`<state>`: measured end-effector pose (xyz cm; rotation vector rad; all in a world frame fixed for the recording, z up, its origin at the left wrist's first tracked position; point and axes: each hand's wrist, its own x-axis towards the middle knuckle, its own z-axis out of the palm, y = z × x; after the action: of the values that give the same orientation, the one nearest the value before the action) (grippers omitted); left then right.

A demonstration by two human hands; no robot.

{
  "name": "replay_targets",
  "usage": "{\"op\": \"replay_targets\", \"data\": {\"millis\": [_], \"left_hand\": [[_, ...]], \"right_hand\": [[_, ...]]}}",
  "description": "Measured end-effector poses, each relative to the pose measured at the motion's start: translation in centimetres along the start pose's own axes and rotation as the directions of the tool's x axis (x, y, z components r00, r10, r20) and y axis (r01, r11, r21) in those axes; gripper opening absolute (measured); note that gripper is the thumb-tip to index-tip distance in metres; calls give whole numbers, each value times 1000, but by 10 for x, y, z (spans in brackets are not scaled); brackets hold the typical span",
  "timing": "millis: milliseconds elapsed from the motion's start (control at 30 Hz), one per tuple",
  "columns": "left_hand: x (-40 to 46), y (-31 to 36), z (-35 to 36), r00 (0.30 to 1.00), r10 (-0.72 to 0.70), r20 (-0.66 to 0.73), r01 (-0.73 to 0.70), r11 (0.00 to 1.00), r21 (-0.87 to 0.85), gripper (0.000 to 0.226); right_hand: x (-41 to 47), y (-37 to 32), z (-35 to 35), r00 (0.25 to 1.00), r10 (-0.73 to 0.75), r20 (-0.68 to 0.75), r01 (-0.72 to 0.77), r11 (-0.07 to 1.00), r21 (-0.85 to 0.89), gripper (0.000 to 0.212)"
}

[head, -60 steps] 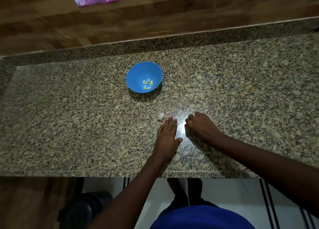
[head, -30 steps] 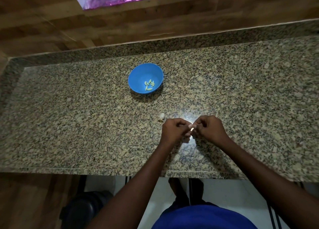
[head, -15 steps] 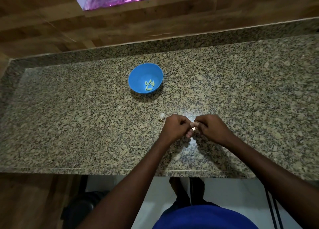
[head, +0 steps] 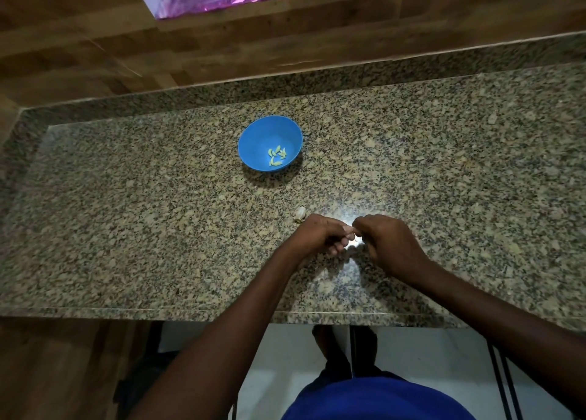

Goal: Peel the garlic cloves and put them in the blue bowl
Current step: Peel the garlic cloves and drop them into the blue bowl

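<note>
Now both hands have come up off the counter (head: 126, 216): left hand (head: 317, 237) and right hand (head: 385, 245) pinch one garlic clove (head: 357, 239) between them, so peeling is underway. Just beyond lies an unpeeled clove (head: 300, 213); farther off, the blue bowl (head: 253, 140) holds peeled cloves (head: 277, 157).

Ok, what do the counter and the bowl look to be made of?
The counter looks like polished granite: speckled tan, grey and black grain, with a bright glare near the hands. The blue bowl is probably plastic: uniform saturated colour, smooth matte wall, thin rim, though glazed ceramic can't be ruled out.
</note>
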<state>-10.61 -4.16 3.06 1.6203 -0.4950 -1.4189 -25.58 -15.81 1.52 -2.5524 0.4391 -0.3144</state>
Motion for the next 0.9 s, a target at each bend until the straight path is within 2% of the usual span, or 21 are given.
{"op": "replay_targets", "data": {"millis": [67, 100, 167, 233, 300, 333, 433, 500, 633, 733, 900], "left_hand": [[-1, -2, -1, 990, 127, -67, -115, 981, 158, 19], [0, -3, -2, 969, 230, -94, -191, 931, 311, 21], [3, -4, 0, 902, 420, -98, -283, 748, 601, 20], [4, -3, 2, 857, 509, -77, -300, 616, 728, 18], [5, -6, 0, 841, 535, -79, -297, 578, 760, 19], [5, -8, -1, 847, 524, -89, -292, 598, 746, 17], [3, -9, 1, 875, 470, -116, -259, 657, 708, 11], [4, -12, 0, 899, 414, -144, -199, 679, 707, 11], [13, -29, -4, 926, 289, -241, -67, 756, 651, 13], [15, -41, -3, 920, 223, -322, 35, 772, 634, 13], [17, -46, -2, 919, 221, -327, 9, 816, 578, 19]], "right_hand": [[10, 1, -5, 983, 165, 86, -180, 958, 222, 23], [15, -1, -10, 948, 255, 192, -310, 881, 357, 29], [22, -5, -17, 846, 368, 386, -533, 629, 566, 37], [24, -4, -19, 742, 415, 526, -668, 395, 631, 39], [24, -2, -19, 687, 413, 598, -722, 297, 625, 39], [23, 0, -18, 689, 414, 596, -722, 315, 616, 39], [20, 2, -14, 733, 435, 523, -680, 459, 572, 40], [18, 4, -7, 750, 451, 483, -661, 499, 561, 37], [15, 7, 7, 742, 488, 460, -666, 455, 591, 32], [11, 11, 17, 757, 486, 436, -648, 476, 594, 30], [6, 11, 25, 747, 532, 399, -652, 465, 599, 23]]}}
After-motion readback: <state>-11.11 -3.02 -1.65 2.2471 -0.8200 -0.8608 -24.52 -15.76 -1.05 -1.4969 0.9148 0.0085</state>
